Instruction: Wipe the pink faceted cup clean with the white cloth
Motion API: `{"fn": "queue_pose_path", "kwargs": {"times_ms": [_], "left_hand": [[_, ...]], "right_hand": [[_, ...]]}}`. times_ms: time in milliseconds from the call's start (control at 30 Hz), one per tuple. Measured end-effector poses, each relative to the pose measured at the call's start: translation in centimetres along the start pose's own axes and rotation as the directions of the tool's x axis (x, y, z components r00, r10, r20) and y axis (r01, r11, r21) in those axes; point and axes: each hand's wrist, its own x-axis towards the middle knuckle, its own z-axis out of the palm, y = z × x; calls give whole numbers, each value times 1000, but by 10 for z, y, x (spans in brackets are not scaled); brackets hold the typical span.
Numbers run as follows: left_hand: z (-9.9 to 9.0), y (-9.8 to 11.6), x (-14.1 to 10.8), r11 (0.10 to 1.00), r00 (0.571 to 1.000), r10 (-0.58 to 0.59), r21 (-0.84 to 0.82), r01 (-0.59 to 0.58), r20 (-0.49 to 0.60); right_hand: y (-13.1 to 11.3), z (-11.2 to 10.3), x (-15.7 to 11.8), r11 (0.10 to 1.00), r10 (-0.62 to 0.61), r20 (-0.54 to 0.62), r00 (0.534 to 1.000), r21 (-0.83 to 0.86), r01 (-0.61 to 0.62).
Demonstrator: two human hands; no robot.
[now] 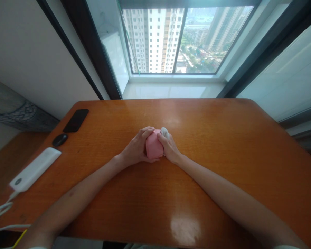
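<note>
Block (153, 145) of something pink, maybe rubber or foam, hard to tell, snug between both hands, near the middle of an orange wood table (212, 166). Left hand (134, 148): closed in narrow and curled round the block, with fingers (146, 132) lying over its top. Right hand (170, 148): narrow too, pressed on the other side, right next to a small white bit (165, 132) at the far corner of the block. No wide-open hand on either side.

Some chance of a slip, from smooth sides and a hard squeeze, then a drop onto the wood and a little roll. Some chance of the white bit getting pinched or coming loose under the right hand. Off to the left, a black phone (76, 120), a small black oval thing (59, 139) and a white power bank (35, 169) with its cord — all in reach of a bump from a wide swing of the left arm.

Long side of the block: seemingly from the near table edge toward the window, far end tipped a bit to the right, white bit at that far end.
</note>
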Motion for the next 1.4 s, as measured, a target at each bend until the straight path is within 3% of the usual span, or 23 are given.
{"fn": "queue_pose_path", "kwargs": {"times_ms": [233, 400, 500, 767, 900, 1000, 1133, 1400], "left_hand": [[-1, 8, 0, 986, 991, -133, -103, 133, 4], [-4, 12, 1, 889, 927, -350, -264, 375, 138], [-2, 10, 0, 839, 912, -371, -356, 411, 176], [6, 3, -9, 904, 962, -265, -331, 270, 62], [7, 2, -10, 972, 997, -75, -226, 69, -19], [9, 1, -9, 987, 999, 34, -155, -38, -23], [7, 0, -7, 996, 999, 42, -81, -44, -31], [-11, -2, 0, 990, 995, 67, 120, -75, 69]], "right_hand": [[-3, 0, -2, 998, -41, 22, 999, -44, 42], [-4, -1, -4, 993, -63, 59, 996, -98, 68], [-6, 0, -5, 989, -67, 79, 995, -129, 77], [-8, 0, -5, 988, -84, 87, 993, -119, 95], [-2, 0, -5, 996, -49, 68, 996, -75, 54], [-1, 1, -4, 999, -32, 38, 999, -37, 33], [-2, 1, -4, 1000, -20, 25, 999, -17, 20], [-3, 2, -4, 1000, 12, 15, 1000, -21, -12]]}}
